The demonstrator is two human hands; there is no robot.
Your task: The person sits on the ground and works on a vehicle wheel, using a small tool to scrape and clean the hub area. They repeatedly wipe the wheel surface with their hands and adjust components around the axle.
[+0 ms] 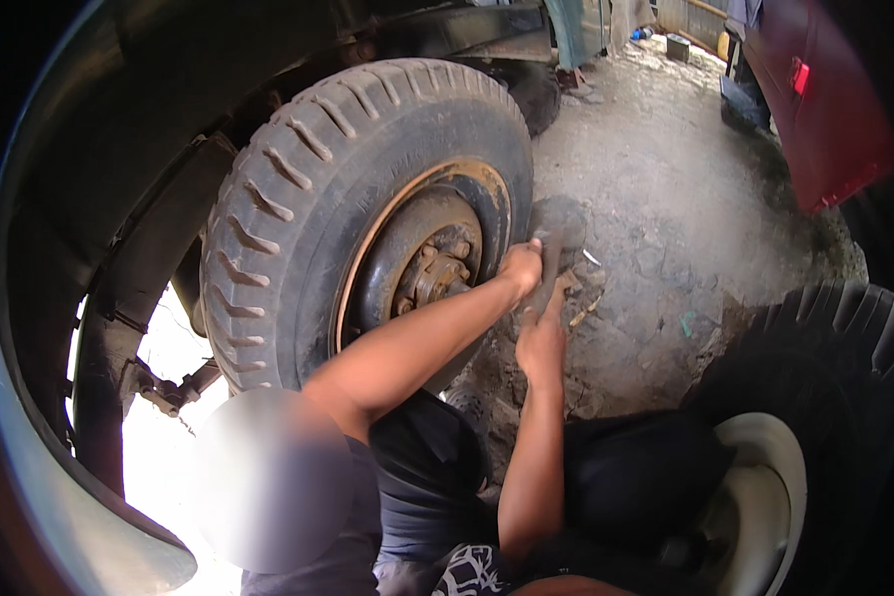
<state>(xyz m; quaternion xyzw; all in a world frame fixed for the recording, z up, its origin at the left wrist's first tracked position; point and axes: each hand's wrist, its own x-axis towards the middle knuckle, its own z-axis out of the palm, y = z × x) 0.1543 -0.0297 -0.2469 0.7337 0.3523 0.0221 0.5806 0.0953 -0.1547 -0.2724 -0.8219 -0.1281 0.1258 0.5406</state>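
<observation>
And there it was, out in front of the big tire (313, 253): a dark bar (554, 254), blurred along its length, just to the right of the wheel's rusty rim (482, 174) and above the dirt ground (666, 189)! The left grip (521, 266) was closed around it, thumb toward the upper end. The right grip (542, 343) sat just below, one finger stretched up beside the bar's lower part; whether it truly held on, you could not tell.

How would it handle? It looked stiff and fairly heavy, likely metal, nothing fragile about it. Any grease or dust would have made it slippery, so a full wrap of the fingers around the shaft seemed the safe hold, one hand above the other, knuckles clear of the rim and the bolted hub (432, 275).

Over on the right, a second tire (829, 343) with a pale wheel (765, 497) stood near the knee, well apart from the bar.
</observation>
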